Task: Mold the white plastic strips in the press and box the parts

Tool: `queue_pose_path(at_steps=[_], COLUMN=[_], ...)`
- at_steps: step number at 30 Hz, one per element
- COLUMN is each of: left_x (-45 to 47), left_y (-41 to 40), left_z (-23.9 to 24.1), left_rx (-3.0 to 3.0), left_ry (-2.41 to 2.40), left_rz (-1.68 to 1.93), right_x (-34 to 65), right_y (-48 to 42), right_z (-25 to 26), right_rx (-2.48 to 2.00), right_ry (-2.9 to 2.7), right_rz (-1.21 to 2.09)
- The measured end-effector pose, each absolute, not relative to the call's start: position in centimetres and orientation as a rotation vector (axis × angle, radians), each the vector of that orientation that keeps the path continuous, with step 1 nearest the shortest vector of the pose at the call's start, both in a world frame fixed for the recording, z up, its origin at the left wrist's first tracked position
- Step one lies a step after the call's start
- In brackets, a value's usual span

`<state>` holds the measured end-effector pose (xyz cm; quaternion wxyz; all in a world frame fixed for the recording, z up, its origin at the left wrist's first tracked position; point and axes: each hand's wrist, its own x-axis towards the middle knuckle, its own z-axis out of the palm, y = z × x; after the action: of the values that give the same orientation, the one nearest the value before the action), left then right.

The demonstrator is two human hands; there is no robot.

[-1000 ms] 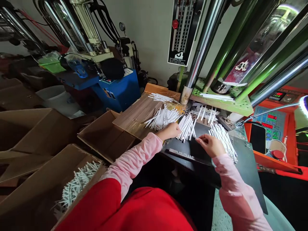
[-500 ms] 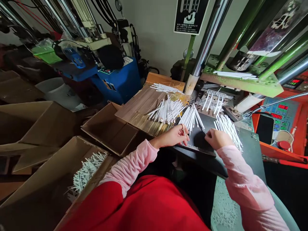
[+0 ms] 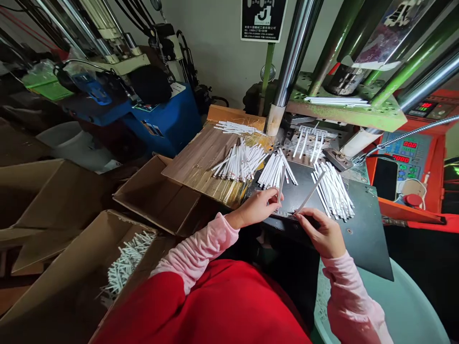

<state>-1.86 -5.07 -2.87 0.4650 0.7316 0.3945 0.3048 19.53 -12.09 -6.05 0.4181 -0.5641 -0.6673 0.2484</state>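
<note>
My left hand (image 3: 258, 209) pinches one white stick (image 3: 280, 187) and holds its lower end at a narrow metal strip (image 3: 283, 214) near the front edge of the black work plate (image 3: 362, 234). My right hand (image 3: 321, 230) pinches another white stick (image 3: 310, 192), which slants up to the right from the same strip. Loose piles of white sticks lie just beyond: one pile (image 3: 276, 171) ahead of my left hand, one pile (image 3: 333, 191) right of my right hand, and a bigger pile (image 3: 239, 162) on the board to the left.
A green moulding press (image 3: 344, 112) with steel columns stands behind the plate, with sticks in its fixture (image 3: 309, 142). An orange control panel (image 3: 405, 157) and a phone (image 3: 385, 179) are at right. Open cardboard boxes (image 3: 158, 200) sit left; one box (image 3: 122, 267) holds white sticks.
Both hands drew back from the piles to the metal strip. My left hand took up one stick, then my right hand took up another; both sticks now stand at the strip.
</note>
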Motion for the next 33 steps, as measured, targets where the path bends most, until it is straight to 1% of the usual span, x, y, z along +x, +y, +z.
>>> queue_pose_path(at_steps=[15,20,23,27,30,33], left_x=[-2.0,-3.3,-3.1,-0.7,1.3,1.8], left_y=[-5.6,-4.2,-2.2,-0.4,0.2,0.7], left_z=[-2.6,-2.9,-2.7,-2.6,-2.9,-3.0], left_rx=[2.049,1.928,1.94,2.144,2.086,2.0], left_ry=[0.904,0.888,1.053,1.337,1.48,1.543], left_rz=[0.649,0.557,0.515,0.479,0.391,0.292], right_x=[19.3,21.4,22.9,22.5,21.5,21.5], right_y=[-11.0,-10.1,-7.6,-2.3,0.8,2.0], right_z=[-6.0,-5.7,-5.5,-5.6,-5.8,-5.8], right_rx=[-1.32,-1.362,-1.528,-1.705,-1.815,-1.855], right_ry=[-1.832,-1.884,-1.82,-1.795,-1.891,-1.948], right_rz=[0.633,0.806,0.686,0.469,0.412,0.391])
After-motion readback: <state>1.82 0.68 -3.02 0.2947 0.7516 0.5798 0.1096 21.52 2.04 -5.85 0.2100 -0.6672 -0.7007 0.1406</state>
